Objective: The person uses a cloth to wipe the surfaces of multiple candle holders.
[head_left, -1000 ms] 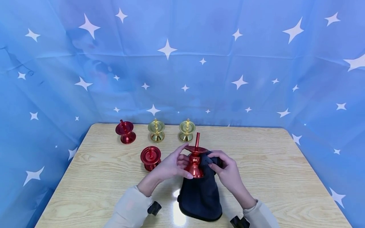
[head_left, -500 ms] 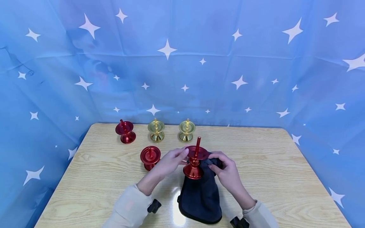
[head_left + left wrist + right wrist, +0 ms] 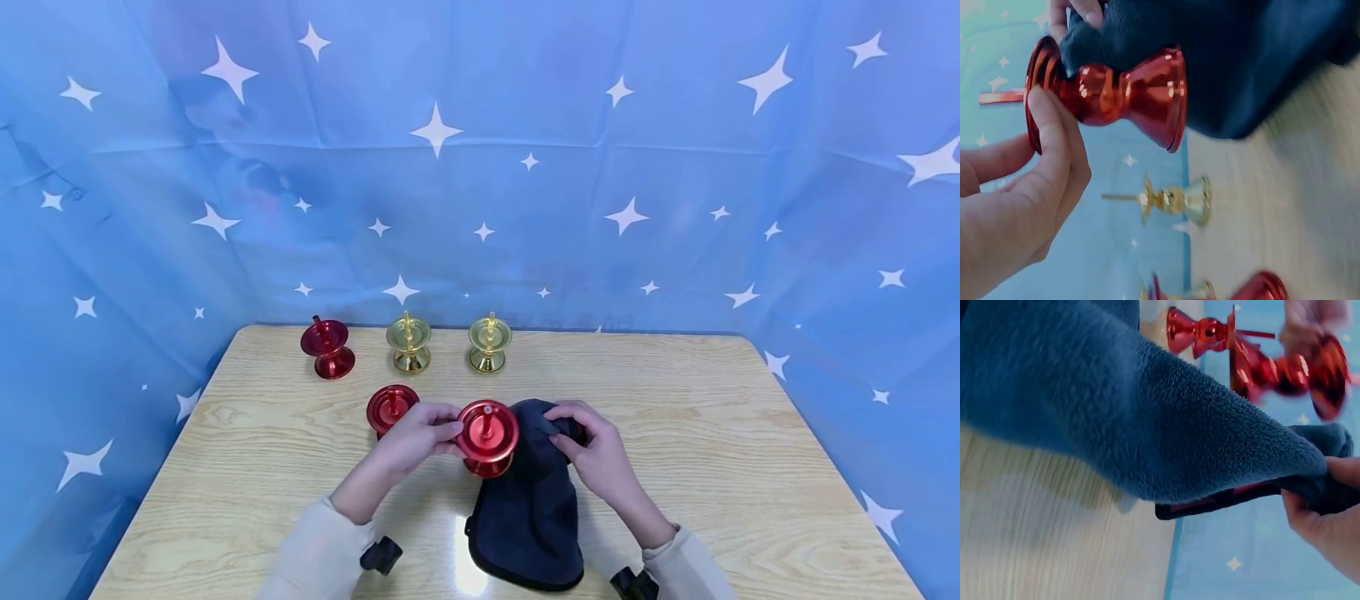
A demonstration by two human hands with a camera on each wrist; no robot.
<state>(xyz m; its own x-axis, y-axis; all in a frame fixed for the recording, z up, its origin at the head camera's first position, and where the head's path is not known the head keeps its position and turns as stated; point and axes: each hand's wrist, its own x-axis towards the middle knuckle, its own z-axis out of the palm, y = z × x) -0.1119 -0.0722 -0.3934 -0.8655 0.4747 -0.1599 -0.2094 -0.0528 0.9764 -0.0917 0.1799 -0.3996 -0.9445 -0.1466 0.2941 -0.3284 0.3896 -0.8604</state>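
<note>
My left hand [image 3: 416,442] pinches the dish rim of a shiny red candle holder [image 3: 487,433], thumb on top and fingers beneath. It has a waisted body, a flared foot and a thin stem rising from the dish, as the left wrist view shows. The holder hangs in the air, overlapping the left edge of a dark blue fuzzy cloth [image 3: 528,525] in the head view. My right hand [image 3: 596,454] pinches the cloth's upper end between thumb and fingers, and the cloth drapes down toward the table's near side. Its black-trimmed border [image 3: 1222,503] shows in the right wrist view.
Another red candle holder [image 3: 392,407] stands just behind my left hand, partly covered by it. At the back of the wooden table [image 3: 697,467] stand a red holder [image 3: 327,346] and two gold ones [image 3: 410,342]. A blue starry backdrop [image 3: 480,167] surrounds the table.
My left hand has shifted left and drawn the red candle holder off the cloth, tilting its dish toward the head camera. Its grip has closed onto the rim. The right hand stays on the cloth.
</note>
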